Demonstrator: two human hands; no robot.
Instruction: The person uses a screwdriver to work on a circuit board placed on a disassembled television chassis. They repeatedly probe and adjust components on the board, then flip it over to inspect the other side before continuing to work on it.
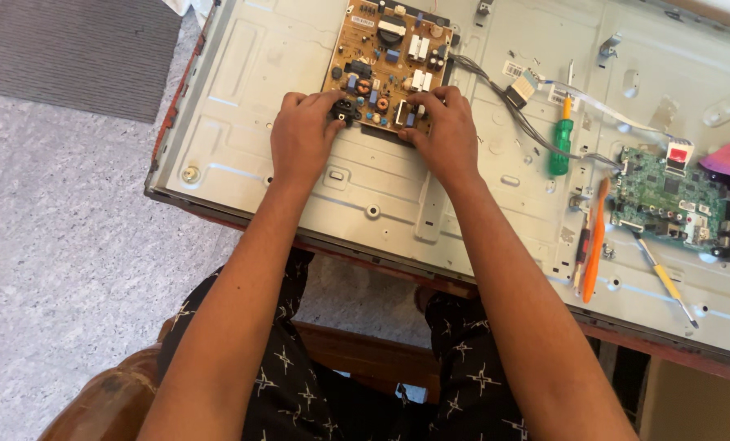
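Tan circuit board (389, 61), green circuit board (667, 200), pale grey metal panel (251, 122) — a green-handled screwdriver (561, 143), an orange pry tool (596, 241), a yellow-handled screwdriver (665, 278); black trousers (300, 384) with white star-like marks.

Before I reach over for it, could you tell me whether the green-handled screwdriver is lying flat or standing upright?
Lying flat. The green-handled screwdriver rests on its side on the metal back panel, beside the grey cable bundle.

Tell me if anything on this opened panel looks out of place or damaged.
No damage shows. Loose tools lie scattered on the metal back panel: a green screwdriver, an orange pry tool, a yellow-handled screwdriver. Both hands rest on the brown circuit board.
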